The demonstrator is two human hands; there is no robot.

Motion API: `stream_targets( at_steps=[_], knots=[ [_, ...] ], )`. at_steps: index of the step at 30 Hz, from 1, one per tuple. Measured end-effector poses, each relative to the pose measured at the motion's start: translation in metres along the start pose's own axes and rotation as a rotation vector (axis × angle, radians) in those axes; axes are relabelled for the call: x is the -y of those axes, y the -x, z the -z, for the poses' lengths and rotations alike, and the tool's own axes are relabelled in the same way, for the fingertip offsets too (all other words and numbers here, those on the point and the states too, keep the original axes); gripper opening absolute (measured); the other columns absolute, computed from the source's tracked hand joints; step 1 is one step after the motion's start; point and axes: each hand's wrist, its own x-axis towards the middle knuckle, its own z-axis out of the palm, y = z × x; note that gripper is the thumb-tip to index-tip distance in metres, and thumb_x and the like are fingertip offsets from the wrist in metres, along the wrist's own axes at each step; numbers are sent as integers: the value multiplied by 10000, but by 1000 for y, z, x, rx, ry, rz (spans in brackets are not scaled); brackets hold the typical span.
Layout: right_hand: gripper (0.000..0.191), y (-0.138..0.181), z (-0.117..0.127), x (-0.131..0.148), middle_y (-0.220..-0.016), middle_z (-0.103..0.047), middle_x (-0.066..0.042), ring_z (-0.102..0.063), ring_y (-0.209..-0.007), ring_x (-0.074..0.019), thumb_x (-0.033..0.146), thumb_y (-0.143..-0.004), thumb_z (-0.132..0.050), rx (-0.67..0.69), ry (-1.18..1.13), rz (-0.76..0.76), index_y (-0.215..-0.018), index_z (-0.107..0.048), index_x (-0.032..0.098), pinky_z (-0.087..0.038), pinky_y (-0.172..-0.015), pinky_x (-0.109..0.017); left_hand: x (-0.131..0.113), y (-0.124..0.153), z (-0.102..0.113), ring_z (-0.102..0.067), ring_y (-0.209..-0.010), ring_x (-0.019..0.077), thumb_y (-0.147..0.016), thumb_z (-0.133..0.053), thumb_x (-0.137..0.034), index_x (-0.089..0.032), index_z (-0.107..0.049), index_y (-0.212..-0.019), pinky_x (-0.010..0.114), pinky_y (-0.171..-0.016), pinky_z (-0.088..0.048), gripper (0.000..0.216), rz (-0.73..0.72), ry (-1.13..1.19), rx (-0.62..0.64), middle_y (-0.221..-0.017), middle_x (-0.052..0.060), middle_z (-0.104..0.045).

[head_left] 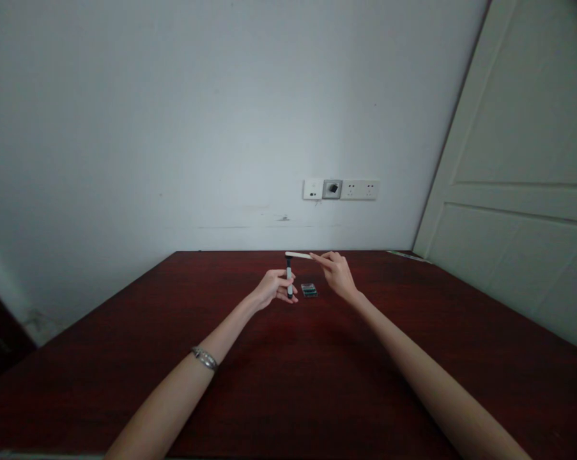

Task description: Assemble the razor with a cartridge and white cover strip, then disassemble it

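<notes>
My left hand (272,289) is closed around a slim grey-and-black razor-like tool (289,273), held upright above the table. Its black top end touches, or nearly touches, the far end of a flat whitish stick (298,255). That stick lies roughly level, its other end pinched between the fingers of my right hand (338,273). Between and just below the hands, a small clear plastic case (309,290) with dark greenish contents rests on the tabletop. What is inside it is too small to make out.
The dark red wooden table (288,383) reaches back to a pale wall (221,128). Sockets and a switch panel (340,189) sit low on that wall. At the right stands a whitish panelled door (523,160), with a thin flat strip (407,256) near its foot.
</notes>
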Motion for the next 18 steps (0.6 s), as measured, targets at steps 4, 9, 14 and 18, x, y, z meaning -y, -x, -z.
stream_targets(
  at_steps=[4,9,14,18],
  knots=[
    [444,12,3,-12,-878,-589,-53,-480,-790,-172,74,-827,-441,-12,1,-31,-1187,-576,297,-336,-681,-289,0,1,2,-663,-553,212,-726,-598,-219,-126,-500,-907,320,-525,-542,226,8,-29,14,-667,73,-650],
    [408,10,5,4,-897,-585,-60,-475,-800,-178,111,-852,-431,-97,-15,-32,-1181,-581,300,-329,-691,-302,-2,4,-5,-659,-537,212,-725,-585,-187,-131,-477,-907,326,-519,-540,220,9,-44,-8,-644,62,-640],
    [423,6,1,13,-910,-569,-58,-465,-813,-176,97,-854,-422,-96,-37,-5,-1180,-577,319,-325,-709,-308,-8,5,-9,-656,-531,204,-740,-566,-177,-143,-457,-903,324,-513,-539,198,-21,-41,-26,-637,46,-633],
    [407,14,0,-3,-901,-567,-58,-470,-809,-175,102,-856,-426,-124,-58,-41,-1169,-587,307,-326,-715,-312,-8,3,-3,-658,-546,201,-740,-588,-200,-147,-455,-905,335,-531,-545,218,-50,-44,-39,-651,45,-637]
  ],
)
